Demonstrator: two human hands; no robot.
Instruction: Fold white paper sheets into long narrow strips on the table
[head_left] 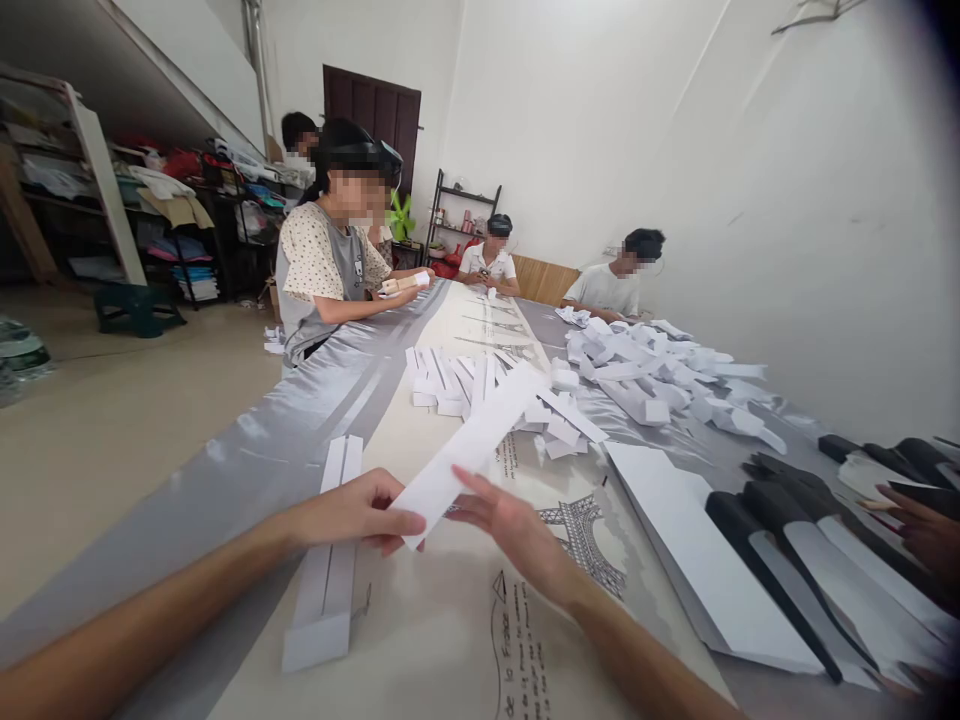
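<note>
A long white paper strip (471, 430) slants up over the tablecloth, its near end pinched between the thumb and fingers of my left hand (379, 510). My right hand (517, 530) is at the strip's right edge, one digit over its face and the other fingers passing beneath it. Under my left wrist lies a flat folded paper piece (319, 620) with a lengthwise slit or seam. Beyond the strip, a heap of similar folded white pieces (442, 385) sits on the printed tablecloth (420, 640).
A large pile of crumpled-looking white paper (660, 365) covers the table's right side. White sheets (697, 550) and dark-edged pieces (780, 560) lie near right, beside another person's hand (922, 530). Several people sit around the table. A green stool (139, 308) stands left.
</note>
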